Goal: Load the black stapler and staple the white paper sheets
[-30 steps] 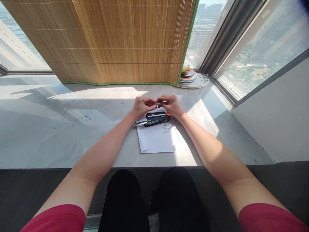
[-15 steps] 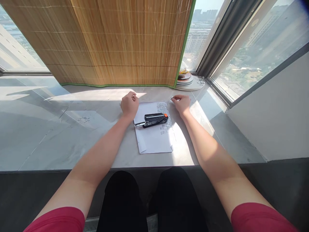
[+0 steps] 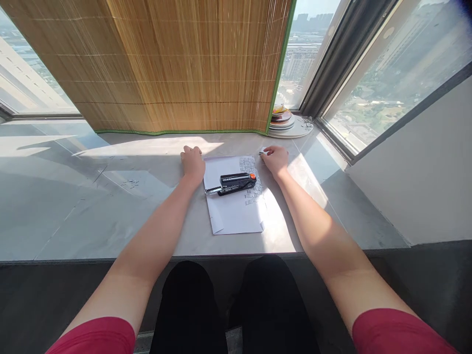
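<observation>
A black stapler [image 3: 236, 184] with an orange tip at its right end lies across a stack of white paper [image 3: 236, 216]. Its metal magazine sticks out to the left. Many small staples [image 3: 253, 187] are spread over the paper's right side. My left hand [image 3: 192, 163] rests on the sill just left of the paper's top corner, its fingers curled under and the fingertips hidden. Beyond the top right corner of the paper, my right hand [image 3: 277, 160] pinches a small light and dark piece [image 3: 262, 152], too small to name surely.
A bamboo blind [image 3: 177, 69] with green edging hangs in front, down to the grey sill [image 3: 92, 221]. Stacked plates [image 3: 282, 122] stand at the back right by the window. Loose staples [image 3: 130, 183] lie on the left of the sill. A white wall [image 3: 424, 177] bounds the right.
My left hand has shifted slightly left and down onto the sill, its fist turning knuckles forward. My right hand has barely moved. The stapler and paper stay put.
</observation>
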The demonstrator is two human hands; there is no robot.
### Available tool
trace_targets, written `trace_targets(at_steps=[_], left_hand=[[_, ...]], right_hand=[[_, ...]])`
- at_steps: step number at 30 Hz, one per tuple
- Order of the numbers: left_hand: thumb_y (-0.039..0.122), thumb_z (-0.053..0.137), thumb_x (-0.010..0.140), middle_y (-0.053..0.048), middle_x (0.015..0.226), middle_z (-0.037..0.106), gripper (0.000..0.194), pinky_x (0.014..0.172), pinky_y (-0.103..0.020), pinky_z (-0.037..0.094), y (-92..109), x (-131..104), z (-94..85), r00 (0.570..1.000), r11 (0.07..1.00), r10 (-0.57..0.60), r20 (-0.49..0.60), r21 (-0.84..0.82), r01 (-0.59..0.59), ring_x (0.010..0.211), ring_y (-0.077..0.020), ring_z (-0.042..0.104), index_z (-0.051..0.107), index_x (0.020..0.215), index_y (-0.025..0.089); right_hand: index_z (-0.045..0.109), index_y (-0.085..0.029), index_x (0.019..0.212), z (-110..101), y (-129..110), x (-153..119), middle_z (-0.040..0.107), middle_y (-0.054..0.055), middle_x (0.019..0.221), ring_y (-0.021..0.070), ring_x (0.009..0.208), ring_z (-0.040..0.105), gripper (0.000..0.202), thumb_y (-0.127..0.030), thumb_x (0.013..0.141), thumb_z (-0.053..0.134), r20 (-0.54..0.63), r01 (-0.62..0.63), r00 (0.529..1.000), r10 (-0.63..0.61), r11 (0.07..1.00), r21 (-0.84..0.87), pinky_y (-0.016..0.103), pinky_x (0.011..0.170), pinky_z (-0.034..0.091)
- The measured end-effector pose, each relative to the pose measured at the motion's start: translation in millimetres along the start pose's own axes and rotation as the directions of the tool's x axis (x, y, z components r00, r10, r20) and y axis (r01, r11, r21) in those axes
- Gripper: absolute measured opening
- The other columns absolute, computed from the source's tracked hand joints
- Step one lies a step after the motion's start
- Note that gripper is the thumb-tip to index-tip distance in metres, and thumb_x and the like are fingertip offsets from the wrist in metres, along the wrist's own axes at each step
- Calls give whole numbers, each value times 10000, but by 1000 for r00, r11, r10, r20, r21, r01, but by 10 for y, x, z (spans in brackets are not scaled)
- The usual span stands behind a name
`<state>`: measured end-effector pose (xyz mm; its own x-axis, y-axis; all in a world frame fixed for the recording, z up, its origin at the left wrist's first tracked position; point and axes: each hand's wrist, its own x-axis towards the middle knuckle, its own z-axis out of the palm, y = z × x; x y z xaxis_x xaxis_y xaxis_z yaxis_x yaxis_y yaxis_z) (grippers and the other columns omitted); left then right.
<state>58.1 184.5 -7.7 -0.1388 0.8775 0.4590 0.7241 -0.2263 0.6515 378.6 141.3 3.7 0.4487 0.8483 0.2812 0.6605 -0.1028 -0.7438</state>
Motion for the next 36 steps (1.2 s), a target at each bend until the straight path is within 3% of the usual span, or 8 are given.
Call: trace_targets(at_steps=[3,6,11,13,21,26,32,36], left_hand=[[196,705,920,-142,1175,624,81,951,-539,535,92,8,-6,988,976,110,-110,-178,-129,1146,-372,632,673,961,258],[147,555,993,-119,1174,668,207,954,-468,550,244,1,-21,956,915,249,-157,-286,-285,1121,-299,667,727,1024,257],[142,591,975,-78,1042,748,210,901,-384,585,332,1,-23,968,880,237,-85,-404,-251,1028,-238,707,764,906,238],[126,668,918,-71,1044,748,153,883,-357,595,317,8,-17,979,883,184,-82,-425,-202,979,-213,702,779,921,232],[142,744,865,-57,1024,750,144,858,-345,615,354,-18,-16,983,898,184,5,-407,-167,869,-182,690,795,969,227],[198,776,877,-58,1027,772,104,883,-349,629,355,-19,-17,987,894,161,17,-426,-138,911,-193,723,785,978,222],[256,765,929,-65,1039,796,69,916,-372,637,350,-19,-37,989,880,150,17,-459,-125,979,-213,753,785,990,232],[257,748,957,-68,1047,804,52,881,-361,630,364,-27,-56,988,877,156,15,-462,-132,1028,-225,769,779,993,235]], right_hand=[[798,-210,973,-13,-89,-32,750,90,955,296,975,653,276,-422,807,738,-70,114,992,-103,976,183,488,987,543],[786,-232,967,-52,-201,-91,741,80,986,236,875,626,466,-682,853,743,150,183,938,-312,815,550,409,852,555],[814,-192,946,-96,-283,-177,749,110,1099,217,918,646,705,-830,660,909,579,0,433,-691,642,766,330,744,522],[828,-184,1034,-101,-304,-196,757,89,1091,194,910,657,673,-700,636,996,607,13,327,-725,645,764,306,748,520],[857,-223,1141,-217,-570,-363,814,54,1085,257,1023,729,571,-479,654,1013,718,107,264,-645,759,642,395,931,602],[872,-208,1075,-193,-600,-419,813,24,980,246,935,733,508,-474,658,990,696,111,340,-632,762,638,363,856,596],[842,-208,1120,-58,-410,-322,815,50,1076,295,1060,742,545,-457,649,957,415,29,776,-475,685,728,437,961,590],[813,-209,1206,0,-357,-271,812,84,1181,348,1163,730,589,-471,685,892,323,10,882,-343,699,715,510,1005,600]])
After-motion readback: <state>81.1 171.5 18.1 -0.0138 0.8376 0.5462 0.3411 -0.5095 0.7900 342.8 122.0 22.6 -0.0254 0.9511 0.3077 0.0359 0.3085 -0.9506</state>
